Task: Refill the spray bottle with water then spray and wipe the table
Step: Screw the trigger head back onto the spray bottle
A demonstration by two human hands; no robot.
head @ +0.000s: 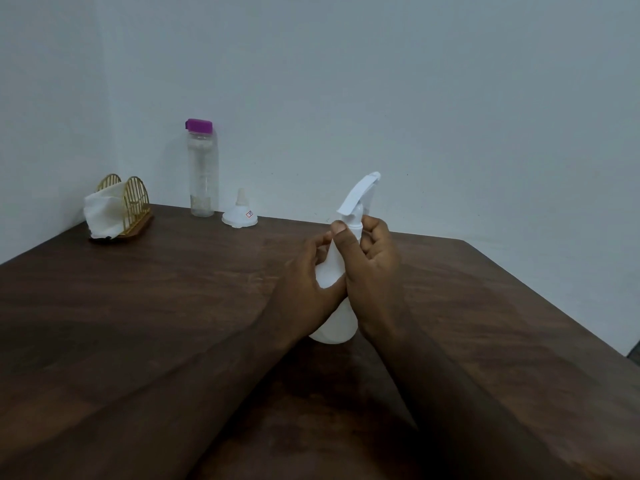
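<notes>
both hands on the spray bottle (334, 327) here, which stands upright on the dark wooden table (173, 306), around the middle and a little toward the near side. it's all white: a rounded, opaque body that narrows toward the neck, topped by a white trigger head (360, 194) with its long nozzle angled up and away to the right. the liquid level can't be read through the plastic. the left hand (304, 285) wraps round the bottle's body, fingers curled behind it. the right hand (370, 268) grips the collar just under the head, thumb lying up along the neck. over at the far left edge by the wall, well apart from the hands, stands a clear water bottle (202, 174) with a purple cap, a small white funnel (238, 216) just beside it, mouth down, and a gold wire holder (133, 202) with a white cloth (104, 213).
</notes>
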